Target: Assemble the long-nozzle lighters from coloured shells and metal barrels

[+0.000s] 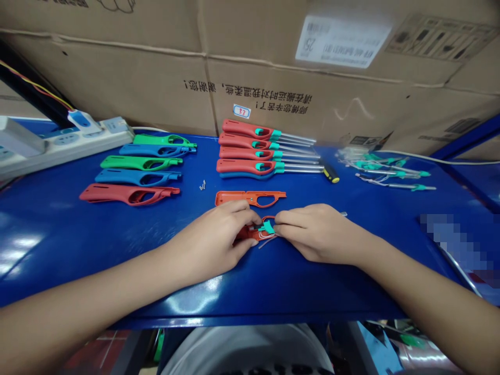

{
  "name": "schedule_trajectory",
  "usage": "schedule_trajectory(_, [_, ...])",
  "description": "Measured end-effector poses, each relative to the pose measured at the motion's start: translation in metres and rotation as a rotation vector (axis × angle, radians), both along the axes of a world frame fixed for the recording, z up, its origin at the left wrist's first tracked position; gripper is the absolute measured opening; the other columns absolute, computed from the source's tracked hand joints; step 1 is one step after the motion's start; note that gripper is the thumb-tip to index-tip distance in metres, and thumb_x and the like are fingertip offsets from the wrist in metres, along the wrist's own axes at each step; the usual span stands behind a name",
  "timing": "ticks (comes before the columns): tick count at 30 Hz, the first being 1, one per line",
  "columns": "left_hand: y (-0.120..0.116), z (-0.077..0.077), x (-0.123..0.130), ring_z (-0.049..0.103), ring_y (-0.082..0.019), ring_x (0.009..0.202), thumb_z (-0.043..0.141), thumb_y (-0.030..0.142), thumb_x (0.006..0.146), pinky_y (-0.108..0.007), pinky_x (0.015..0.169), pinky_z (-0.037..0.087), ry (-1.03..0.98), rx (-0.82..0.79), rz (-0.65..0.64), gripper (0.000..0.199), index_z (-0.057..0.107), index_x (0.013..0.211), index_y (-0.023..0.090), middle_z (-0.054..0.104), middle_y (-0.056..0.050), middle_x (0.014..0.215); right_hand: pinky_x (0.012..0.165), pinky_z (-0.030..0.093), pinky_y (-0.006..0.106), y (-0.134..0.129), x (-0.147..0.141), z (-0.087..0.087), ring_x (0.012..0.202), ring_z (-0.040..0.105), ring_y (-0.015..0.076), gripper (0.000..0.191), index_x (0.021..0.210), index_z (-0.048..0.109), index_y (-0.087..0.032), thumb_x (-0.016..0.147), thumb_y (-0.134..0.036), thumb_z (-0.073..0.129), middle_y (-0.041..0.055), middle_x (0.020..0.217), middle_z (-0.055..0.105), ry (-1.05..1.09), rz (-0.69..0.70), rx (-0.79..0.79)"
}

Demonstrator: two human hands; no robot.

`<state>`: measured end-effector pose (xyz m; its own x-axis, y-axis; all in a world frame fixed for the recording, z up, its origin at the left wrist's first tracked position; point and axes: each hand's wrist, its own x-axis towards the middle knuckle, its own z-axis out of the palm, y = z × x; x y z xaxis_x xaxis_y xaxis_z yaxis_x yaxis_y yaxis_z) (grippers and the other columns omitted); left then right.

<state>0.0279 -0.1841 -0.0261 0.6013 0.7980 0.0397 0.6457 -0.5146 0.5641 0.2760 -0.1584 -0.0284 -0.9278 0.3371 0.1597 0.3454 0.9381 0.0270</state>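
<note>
My left hand is closed around a red-orange casing half near the front middle of the blue table. A green trigger piece with thin white wires sits in that casing. At its right end, the fingers of my right hand are pinched together by the green piece; what they hold is hidden. Just behind both hands lies another orange casing half, its inner side up. Farther back, red lighters with metal tubes are lined up in a stack.
Green, blue and red casings lie at the left, near a power strip. Small screws are in the middle. A screwdriver and wired tube parts lie at the right. A cardboard box stands behind.
</note>
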Motion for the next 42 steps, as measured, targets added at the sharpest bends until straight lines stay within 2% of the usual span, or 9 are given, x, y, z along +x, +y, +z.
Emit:
schedule_trajectory(8, [-0.002,0.001,-0.001,0.065,-0.025,0.106,0.066,0.016,0.091,-0.041,0.093,0.054,0.026,0.013,0.008,0.019,0.065,0.11,0.018,0.068,-0.007,0.112,0.059,0.029,0.032,-0.003,-0.001,0.001,0.077,0.056,0.0173,0.017,0.102,0.062,-0.014,0.09,-0.007,0.053,0.0048,0.095,0.066,-0.132,0.003,0.048])
schedule_trajectory(12, [-0.004,0.0,-0.001,0.065,-0.025,0.107,0.065,0.017,0.092,-0.039,0.091,0.054,0.035,0.089,-0.018,0.031,0.061,0.123,0.021,0.067,-0.006,0.116,0.06,0.029,0.033,-0.003,-0.001,0.001,0.078,0.056,0.0182,0.02,0.105,0.06,-0.015,0.087,-0.007,0.054,0.0051,0.098,0.065,-0.159,0.003,0.058])
schedule_trajectory(17, [-0.007,0.0,0.0,0.063,-0.022,0.088,0.048,0.025,0.104,-0.036,0.077,0.055,0.156,0.225,-0.108,0.03,0.064,0.129,0.022,0.062,-0.006,0.099,0.059,0.029,0.033,-0.004,-0.003,0.003,0.076,0.056,0.018,0.021,0.104,0.061,-0.014,0.086,-0.007,0.054,0.0059,0.097,0.064,-0.167,-0.006,0.044])
schedule_trajectory(20, [-0.009,-0.001,0.001,0.06,-0.022,0.083,0.041,0.025,0.106,-0.036,0.073,0.054,0.266,0.301,-0.152,0.033,0.068,0.123,0.017,0.06,-0.008,0.096,0.058,0.03,0.032,-0.005,-0.004,0.004,0.07,0.054,0.0162,0.015,0.1,0.064,-0.014,0.093,-0.01,0.052,0.0062,0.094,0.065,-0.132,-0.043,0.021])
schedule_trajectory(22, [-0.01,-0.003,0.002,0.059,-0.022,0.082,0.04,0.023,0.106,-0.036,0.071,0.053,0.353,0.375,-0.173,0.033,0.068,0.123,0.016,0.059,-0.008,0.095,0.058,0.031,0.031,-0.004,-0.002,0.005,0.067,0.054,0.0146,0.019,0.1,0.066,-0.014,0.099,-0.016,0.048,0.0065,0.095,0.066,-0.07,-0.072,-0.011])
schedule_trajectory(26, [-0.012,-0.007,0.001,0.058,-0.024,0.087,0.042,0.021,0.105,-0.037,0.074,0.052,0.427,0.484,-0.192,0.035,0.061,0.133,0.016,0.06,-0.009,0.1,0.062,0.036,0.028,0.003,0.007,0.005,0.071,0.059,0.013,0.026,0.104,0.07,-0.017,0.104,-0.026,0.046,0.0072,0.104,0.07,0.109,-0.122,-0.046])
schedule_trajectory(33, [-0.011,-0.008,-0.002,0.059,-0.026,0.096,0.041,0.022,0.105,-0.039,0.08,0.053,0.431,0.456,-0.204,0.038,0.056,0.14,0.019,0.061,-0.01,0.107,0.063,0.039,0.028,0.009,0.016,0.006,0.072,0.062,0.0135,0.023,0.106,0.072,-0.019,0.1,-0.029,0.052,0.0056,0.1,0.072,0.143,-0.167,-0.027])
schedule_trajectory(38, [-0.01,-0.009,-0.002,0.058,-0.029,0.1,0.041,0.019,0.104,-0.044,0.085,0.054,0.435,0.476,-0.232,0.042,0.054,0.144,0.015,0.062,-0.012,0.11,0.061,0.039,0.027,0.01,0.015,0.005,0.069,0.061,0.0126,0.023,0.105,0.073,-0.02,0.1,-0.029,0.053,0.0039,0.096,0.072,0.145,-0.142,-0.041])
schedule_trajectory(42, [-0.01,-0.008,-0.002,0.059,-0.028,0.099,0.044,0.019,0.103,-0.042,0.084,0.055,0.414,0.431,-0.216,0.042,0.054,0.145,0.018,0.061,-0.011,0.11,0.061,0.041,0.027,0.018,0.022,0.003,0.072,0.065,0.0136,0.02,0.102,0.073,-0.019,0.098,-0.026,0.054,0.0044,0.097,0.074,0.203,-0.208,0.021])
